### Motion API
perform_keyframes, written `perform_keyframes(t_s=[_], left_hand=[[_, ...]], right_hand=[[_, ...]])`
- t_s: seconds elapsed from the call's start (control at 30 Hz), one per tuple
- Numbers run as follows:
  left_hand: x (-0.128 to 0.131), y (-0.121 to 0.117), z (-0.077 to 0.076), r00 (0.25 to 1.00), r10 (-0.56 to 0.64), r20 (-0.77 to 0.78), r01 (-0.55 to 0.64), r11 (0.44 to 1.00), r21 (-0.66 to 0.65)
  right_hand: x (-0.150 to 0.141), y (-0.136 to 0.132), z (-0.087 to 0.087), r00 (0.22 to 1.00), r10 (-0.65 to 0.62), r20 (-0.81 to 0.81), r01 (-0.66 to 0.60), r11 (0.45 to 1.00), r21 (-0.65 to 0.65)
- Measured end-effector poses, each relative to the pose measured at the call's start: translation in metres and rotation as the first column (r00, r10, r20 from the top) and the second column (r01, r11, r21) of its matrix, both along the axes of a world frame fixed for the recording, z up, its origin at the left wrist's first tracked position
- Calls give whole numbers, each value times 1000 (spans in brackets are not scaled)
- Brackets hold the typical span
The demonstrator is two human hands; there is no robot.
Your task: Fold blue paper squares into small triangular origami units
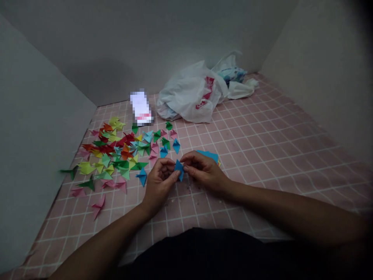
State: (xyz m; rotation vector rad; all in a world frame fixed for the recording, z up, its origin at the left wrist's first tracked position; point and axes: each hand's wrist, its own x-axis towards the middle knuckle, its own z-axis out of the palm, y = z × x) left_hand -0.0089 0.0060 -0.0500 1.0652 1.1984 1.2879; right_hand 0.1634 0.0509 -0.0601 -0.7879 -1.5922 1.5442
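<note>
Between my two hands is a small piece of blue origami paper [179,170], folded into a narrow diamond and held upright. My left hand [163,175] pinches its left side between thumb and curled fingers. On its right edge, the thumb and forefinger of my right hand [204,171] are closed. A stack of blue paper squares [209,155] lies just behind my right hand, partly hidden by it. Left of my left hand sits a finished-looking blue origami crane [142,177]. Two more blue folded pieces lie beyond my hands, one of them a blue crane [176,146].
Many folded paper cranes [112,149] in red, green, yellow, pink and orange spread over the left of the pink checked cloth [262,155]. Behind them lies a lit, blurred phone [141,108]. A white plastic bag [189,93] rests against the back wall.
</note>
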Motion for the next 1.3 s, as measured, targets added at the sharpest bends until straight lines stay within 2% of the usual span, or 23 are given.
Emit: perform_keyframes(t_s=[0.33,0.6,0.77,1.0,1.2,1.3], left_hand=[[0,-1,0,1000,-20,15,20,999,36],[0,-1,0,999,-29,-33,30,1000,6],[0,-1,-3,992,-28,-120,32,999,28],[-2,-4,-8,966,-45,-255,67,995,75],[-2,-4,-10,955,-52,-293,81,993,88],[-3,-3,-11,951,-60,-303,94,990,101]], right_hand=[[2,0,-1,995,-49,85,27,971,236],[3,0,2,988,-104,118,63,949,310],[4,0,6,980,-137,145,81,938,337],[3,2,6,984,-121,127,77,947,313],[0,3,2,991,-111,72,103,989,107],[0,3,2,993,-95,71,88,992,95]])
